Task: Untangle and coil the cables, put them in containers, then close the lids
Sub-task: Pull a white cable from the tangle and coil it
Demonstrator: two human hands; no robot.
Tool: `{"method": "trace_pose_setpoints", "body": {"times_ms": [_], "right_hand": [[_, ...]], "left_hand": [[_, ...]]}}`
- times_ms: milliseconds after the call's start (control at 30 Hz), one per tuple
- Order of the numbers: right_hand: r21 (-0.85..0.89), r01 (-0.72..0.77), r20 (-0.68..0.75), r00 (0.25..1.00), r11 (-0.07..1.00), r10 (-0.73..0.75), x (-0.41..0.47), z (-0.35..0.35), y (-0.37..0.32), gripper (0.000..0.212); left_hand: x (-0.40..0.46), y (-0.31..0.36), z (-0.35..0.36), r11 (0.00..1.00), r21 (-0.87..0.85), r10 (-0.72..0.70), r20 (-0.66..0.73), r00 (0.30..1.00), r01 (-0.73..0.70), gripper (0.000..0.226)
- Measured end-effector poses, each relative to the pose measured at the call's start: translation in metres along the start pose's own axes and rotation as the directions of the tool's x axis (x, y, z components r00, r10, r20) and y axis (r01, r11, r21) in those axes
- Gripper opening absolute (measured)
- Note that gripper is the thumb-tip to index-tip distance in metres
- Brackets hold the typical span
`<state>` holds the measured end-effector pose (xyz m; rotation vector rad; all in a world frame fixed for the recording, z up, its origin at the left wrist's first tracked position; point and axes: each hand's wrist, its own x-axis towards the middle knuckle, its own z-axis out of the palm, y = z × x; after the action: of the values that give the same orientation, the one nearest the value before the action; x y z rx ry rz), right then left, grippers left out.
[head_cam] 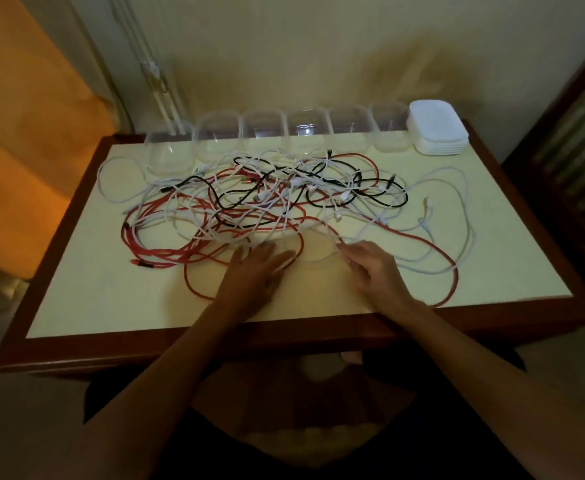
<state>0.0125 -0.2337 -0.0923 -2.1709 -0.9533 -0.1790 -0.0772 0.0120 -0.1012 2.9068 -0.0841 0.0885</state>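
Across the middle of the table [76, 299], red, black and white cables [249, 199] lie tangled while the left hand [256, 268] rests flat and the right hand [370, 268] pinches a white strand, containers [277, 133] empty, lids [438, 128] stacked upper right.

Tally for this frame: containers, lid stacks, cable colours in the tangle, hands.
Clear containers, in a row at the table's far edge: 6
Stacks of white lids: 1
Cable colours in the tangle: 3, red, white, black; cables per colour cannot be told
Hands: 2, left hand, right hand
Total: 12
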Motion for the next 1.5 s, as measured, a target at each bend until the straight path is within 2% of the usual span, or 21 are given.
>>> {"method": "trace_pose_setpoints", "body": {"times_ms": [67,167,267,300,367,433,600,667,700,800,867,900,967,1033,1100,1167,1267,1333,1367,1400,1500], "right_hand": [[0.023,0.111,-0.002,0.994,0.994,-0.111,-0.026,0.001,-0.015,0.030],[-0.011,0.274,0.142,0.952,0.962,-0.270,-0.058,0.002,-0.024,0.047],[-0.012,0.349,0.239,0.911,0.937,-0.336,-0.066,-0.002,-0.022,0.064],[-0.001,0.355,0.247,0.906,0.935,-0.343,-0.065,-0.004,-0.022,0.063],[0.037,0.353,0.251,0.902,0.935,-0.350,-0.064,-0.005,-0.020,0.056],[0.088,0.311,0.239,0.916,0.946,-0.323,-0.064,-0.005,-0.016,0.052],[0.260,0.028,0.068,0.997,0.965,-0.047,-0.053,-0.005,-0.007,0.041],[0.307,-0.082,0.004,0.996,0.948,0.085,-0.044,-0.008,-0.012,0.030],[0.358,-0.155,-0.020,0.985,0.921,0.174,-0.040,-0.011,-0.014,0.025],[0.611,-0.333,-0.026,0.899,0.718,0.438,-0.027,-0.021,-0.021,0.026],[0.721,-0.363,-0.015,0.843,0.590,0.537,-0.021,-0.024,-0.023,0.026],[0.747,-0.365,-0.021,0.823,0.556,0.568,-0.019,-0.025,-0.023,0.025],[0.789,-0.365,-0.036,0.775,0.493,0.631,-0.017,-0.027,-0.022,0.025],[0.833,-0.344,-0.054,0.729,0.434,0.682,-0.016,-0.032,-0.021,0.026],[0.853,-0.328,-0.085,0.679,0.405,0.729,-0.016,-0.039,-0.020,0.026],[0.834,-0.347,-0.108,0.661,0.429,0.743,-0.017,-0.047,-0.019,0.026],[0.667,-0.448,-0.070,0.757,0.595,0.649,-0.018,-0.056,-0.022,0.025],[0.347,-0.519,-0.035,0.826,0.781,0.563,-0.014,-0.065,-0.024,0.033],[0.177,-0.525,-0.023,0.843,0.833,0.537,-0.010,-0.071,-0.027,0.044],[0.088,-0.523,-0.035,0.849,0.848,0.527,-0.006,-0.077,-0.032,0.054],[0.098,-0.430,-0.124,0.890,0.898,0.440,0.002,-0.089,-0.065,0.070]], "left_hand": [[-0.010,0.013,0.002,0.993,-0.116,-0.040,-0.144,0.989,0.023,0.048],[-0.022,0.032,0.000,0.964,-0.265,-0.088,-0.317,0.944,0.001,0.063],[-0.022,0.051,-0.003,0.972,-0.201,0.065,-0.270,0.961,-0.122,0.073],[-0.019,0.054,-0.005,0.978,-0.137,0.118,-0.243,0.963,-0.155,0.067],[-0.008,0.055,-0.010,0.978,-0.020,0.199,-0.213,0.957,-0.208,0.039],[0.009,0.051,-0.019,0.973,0.071,0.230,-0.156,0.961,-0.221,0.022],[0.071,0.042,-0.062,0.988,0.043,0.153,-0.110,0.982,-0.149,0.026],[0.092,0.045,-0.079,0.979,-0.008,0.201,-0.166,0.966,-0.205,0.031],[0.099,0.047,-0.088,0.969,-0.022,0.233,-0.249,0.940,-0.246,0.035],[0.106,0.058,-0.112,0.932,0.003,0.311,-0.521,0.795,-0.362,0.040],[0.106,0.069,-0.124,0.908,0.049,0.365,-0.581,0.727,-0.416,0.036],[0.104,0.074,-0.127,0.901,0.068,0.385,-0.578,0.719,-0.428,0.034],[0.100,0.073,-0.129,0.914,0.116,0.387,-0.540,0.747,-0.389,0.036],[0.093,0.059,-0.127,0.940,0.168,0.342,-0.465,0.816,-0.298,0.042],[0.078,0.040,-0.120,0.956,0.144,0.292,-0.397,0.870,-0.255,0.043],[0.056,0.027,-0.112,0.955,0.003,0.279,-0.339,0.898,-0.296,0.038],[0.026,0.023,-0.102,0.920,-0.309,0.176,-0.225,0.958,-0.241,0.031],[0.010,0.023,-0.098,0.845,-0.519,0.047,-0.165,0.985,-0.128,0.032],[0.002,0.026,-0.099,0.800,-0.596,-0.011,-0.127,0.992,-0.068,0.030],[-0.006,0.029,-0.101,0.749,-0.663,-0.067,-0.088,0.994,-0.008,0.028],[-0.028,0.038,-0.094,0.610,-0.783,-0.192,0.002,0.981,0.121,0.033]]}}
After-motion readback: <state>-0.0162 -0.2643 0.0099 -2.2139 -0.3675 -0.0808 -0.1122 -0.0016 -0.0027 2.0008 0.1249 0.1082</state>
